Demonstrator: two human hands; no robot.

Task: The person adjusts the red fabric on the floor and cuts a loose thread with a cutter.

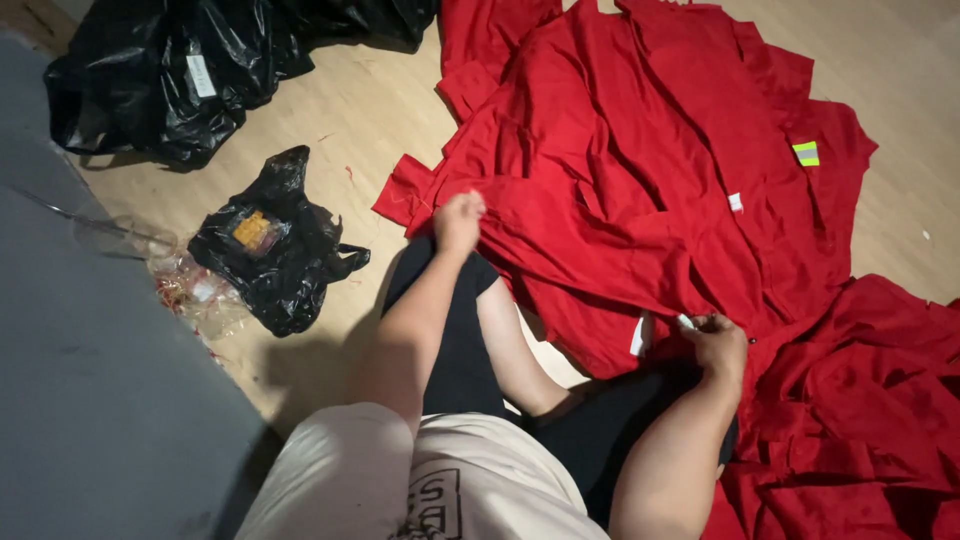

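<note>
- Nearest, the person sits on the wooden floor (pixel 330 130) in a pale shirt and black trousers, legs folded, with two bare forearms reaching forward.
- One right hand (pixel 716 345) is closed, fingers pressed together on the near edge of the red garment (pixel 640 190), beside a small white tag (pixel 640 335) at that edge.
- One left hand (pixel 460 220) is also closed, pinching a fold of the same red garment at its left side, above the knee.
- That garment lies spread flat across the floor in front of the person, reaching from the lap to the far edge of the view; one small white label (pixel 736 202) shows near its middle and one yellow-green reflective patch (pixel 806 153) sits towards its right edge.
- One crumpled heap of more red cloth (pixel 870 400) lies just beside the right arm, touching the spread garment; I cannot tell how many pieces are in it.
- Left of the legs, one small black plastic bag (pixel 280 250) lies open with something orange inside, and clear plastic wrapping (pixel 170 270) lies next to it.
- One grey surface (pixel 80 380) borders the floor along the whole left side.
- Farthest, one large black bag pile (pixel 180 70) fills the upper left corner.
- Bare floor shows between the small bag and the garment's left edge, and along the far right.
</note>
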